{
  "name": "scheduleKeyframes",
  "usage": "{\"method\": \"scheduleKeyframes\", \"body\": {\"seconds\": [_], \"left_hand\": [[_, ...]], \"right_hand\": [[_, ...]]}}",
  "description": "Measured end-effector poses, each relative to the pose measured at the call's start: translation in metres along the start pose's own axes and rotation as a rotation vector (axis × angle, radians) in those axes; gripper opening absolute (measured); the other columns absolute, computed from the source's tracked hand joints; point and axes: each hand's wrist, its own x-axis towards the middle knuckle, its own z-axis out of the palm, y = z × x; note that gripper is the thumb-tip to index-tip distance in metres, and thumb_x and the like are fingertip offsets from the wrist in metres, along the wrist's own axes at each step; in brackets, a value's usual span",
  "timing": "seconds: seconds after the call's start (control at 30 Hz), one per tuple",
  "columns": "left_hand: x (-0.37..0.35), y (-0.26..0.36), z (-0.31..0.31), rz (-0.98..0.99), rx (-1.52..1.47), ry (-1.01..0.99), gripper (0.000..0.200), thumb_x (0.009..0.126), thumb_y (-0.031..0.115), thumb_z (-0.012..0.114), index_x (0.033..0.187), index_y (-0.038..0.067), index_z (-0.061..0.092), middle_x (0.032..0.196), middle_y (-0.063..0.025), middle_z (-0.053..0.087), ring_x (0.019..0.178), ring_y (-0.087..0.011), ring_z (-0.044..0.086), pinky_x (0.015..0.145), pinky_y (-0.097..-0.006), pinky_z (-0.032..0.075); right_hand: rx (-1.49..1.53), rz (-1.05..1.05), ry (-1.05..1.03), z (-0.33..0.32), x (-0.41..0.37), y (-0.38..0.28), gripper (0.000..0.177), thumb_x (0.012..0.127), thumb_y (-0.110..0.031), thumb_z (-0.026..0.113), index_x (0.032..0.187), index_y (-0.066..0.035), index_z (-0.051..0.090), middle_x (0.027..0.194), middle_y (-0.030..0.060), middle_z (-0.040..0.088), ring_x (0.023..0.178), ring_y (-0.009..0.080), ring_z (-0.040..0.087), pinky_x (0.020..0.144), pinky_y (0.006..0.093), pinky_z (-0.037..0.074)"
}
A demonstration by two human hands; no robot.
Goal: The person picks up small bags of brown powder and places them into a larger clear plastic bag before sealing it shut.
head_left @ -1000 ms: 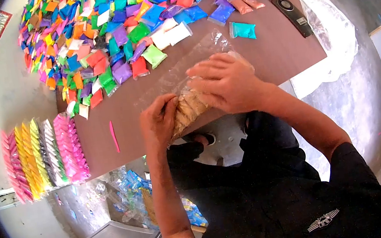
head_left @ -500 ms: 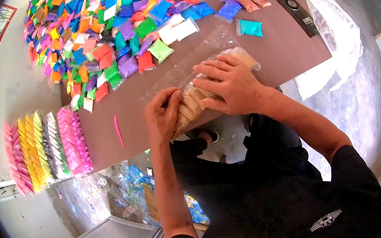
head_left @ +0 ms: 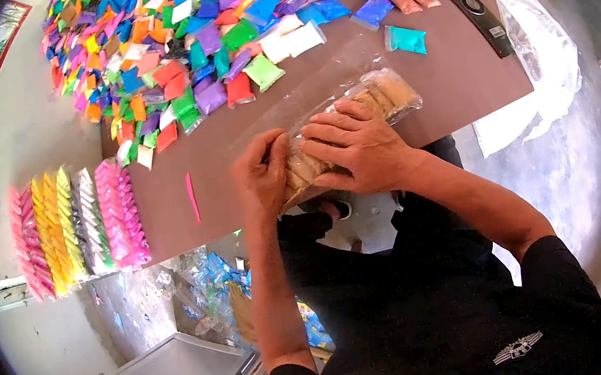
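Note:
A long clear plastic bag with tan packets inside lies slanted at the table's front edge. My left hand grips its left end, with thumb and fingers pressed together on the plastic. Across the middle of the bag rests my right hand, palm down with its fingers spread. The bag's empty clear flap stretches over the table behind the packets.
Many small coloured packets are heaped at the back of the brown table. Filled bags in pink, yellow, white and magenta stand at the left edge. A pink stick, a teal packet and a black device lie apart.
My right hand has slid slightly down and left along the bag, uncovering more tan packets at its right end. The view has shifted slightly.

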Motion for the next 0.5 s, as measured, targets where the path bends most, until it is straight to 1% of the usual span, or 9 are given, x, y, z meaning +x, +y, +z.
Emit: {"method": "scheduleKeyframes", "body": {"seconds": [0.03, 0.07, 0.17, 0.23, 0.27, 0.37, 0.43, 0.47, 0.5], "left_hand": [[0.000, -0.006, 0.002, 0.031, 0.027, 0.037, 0.018, 0.103, 0.013, 0.075, 0.112, -0.001, 0.077, 0.097, -0.0102, 0.079, 0.090, -0.0163, 0.071, 0.085, -0.0319, 0.057], [-0.001, -0.012, 0.000, 0.031, 0.030, 0.040, 0.018, 0.103, 0.013, 0.075, 0.112, -0.001, 0.077, 0.097, -0.0102, 0.079, 0.090, -0.0163, 0.071, 0.085, -0.0319, 0.057], [0.003, -0.024, -0.013, 0.130, 0.169, 0.074, 0.019, 0.101, 0.013, 0.077, 0.114, 0.000, 0.077, 0.105, -0.0137, 0.079, 0.095, -0.0221, 0.074, 0.087, -0.0341, 0.058], [0.007, -0.029, -0.021, 0.434, 0.522, 0.272, 0.029, 0.095, 0.018, 0.082, 0.120, 0.003, 0.076, 0.114, -0.0183, 0.075, 0.099, -0.0366, 0.073, 0.090, -0.0402, 0.059], [0.010, -0.031, -0.024, 0.435, 0.523, 0.274, 0.029, 0.095, 0.018, 0.082, 0.120, 0.003, 0.076, 0.114, -0.0183, 0.075, 0.099, -0.0366, 0.073, 0.090, -0.0402, 0.059], [0.018, -0.041, -0.030, 0.387, 0.588, 0.327, 0.038, 0.091, 0.020, 0.086, 0.121, 0.000, 0.075, 0.121, -0.0205, 0.074, 0.104, -0.0335, 0.072, 0.092, -0.0409, 0.058], [0.025, -0.052, -0.035, -0.061, 0.222, 0.161, 0.042, 0.087, 0.020, 0.089, 0.121, -0.001, 0.075, 0.114, -0.0155, 0.076, 0.097, -0.0244, 0.073, 0.086, -0.0367, 0.059], [0.029, -0.057, -0.040, -0.060, 0.222, 0.163, 0.042, 0.087, 0.020, 0.089, 0.121, -0.001, 0.075, 0.114, -0.0155, 0.076, 0.097, -0.0244, 0.073, 0.086, -0.0367, 0.059], [0.033, -0.060, -0.045, -0.132, 0.140, 0.061, 0.041, 0.090, 0.019, 0.087, 0.124, -0.001, 0.073, 0.111, -0.0107, 0.076, 0.095, -0.0195, 0.072, 0.085, -0.0337, 0.058]], "right_hand": [[0.004, -0.004, 0.003, 0.000, 0.000, 0.000, 0.052, 0.093, -0.045, 0.076, 0.129, -0.008, 0.070, 0.138, 0.0101, 0.067, 0.136, 0.0288, 0.059, 0.120, 0.0528, 0.038], [0.000, -0.005, 0.006, 0.000, 0.000, -0.001, 0.053, 0.092, -0.046, 0.077, 0.128, -0.008, 0.070, 0.138, 0.0099, 0.067, 0.135, 0.0288, 0.060, 0.120, 0.0530, 0.038], [0.001, 0.003, -0.003, -0.001, 0.000, -0.001, 0.058, 0.089, -0.049, 0.080, 0.130, -0.009, 0.071, 0.140, 0.0092, 0.067, 0.136, 0.0282, 0.060, 0.120, 0.0524, 0.038], [0.003, 0.011, -0.016, -0.002, -0.001, -0.001, 0.061, 0.088, -0.052, 0.081, 0.131, -0.010, 0.071, 0.142, 0.0086, 0.067, 0.136, 0.0278, 0.061, 0.120, 0.0515, 0.037], [0.004, 0.011, -0.022, -0.001, -0.001, 0.000, 0.064, 0.086, -0.054, 0.082, 0.131, -0.010, 0.071, 0.142, 0.0085, 0.067, 0.136, 0.0275, 0.061, 0.120, 0.0516, 0.038], [0.007, 0.012, -0.021, 0.001, -0.001, 0.001, 0.067, 0.084, -0.057, 0.083, 0.131, -0.010, 0.071, 0.141, 0.0081, 0.067, 0.135, 0.0272, 0.061, 0.120, 0.0516, 0.038], [0.007, 0.010, -0.014, 0.002, -0.001, 0.001, 0.069, 0.083, -0.059, 0.083, 0.130, -0.010, 0.071, 0.141, 0.0078, 0.067, 0.135, 0.0271, 0.061, 0.120, 0.0517, 0.038], [-0.004, 0.003, -0.016, 0.002, -0.001, 0.001, 0.069, 0.083, -0.059, 0.083, 0.130, -0.010, 0.071, 0.141, 0.0074, 0.067, 0.135, 0.0269, 0.061, 0.120, 0.0517, 0.038], [-0.014, -0.003, -0.018, 0.002, -0.001, 0.002, 0.069, 0.082, -0.060, 0.083, 0.130, -0.011, 0.071, 0.140, 0.0071, 0.067, 0.135, 0.0268, 0.061, 0.119, 0.0518, 0.038]]}}
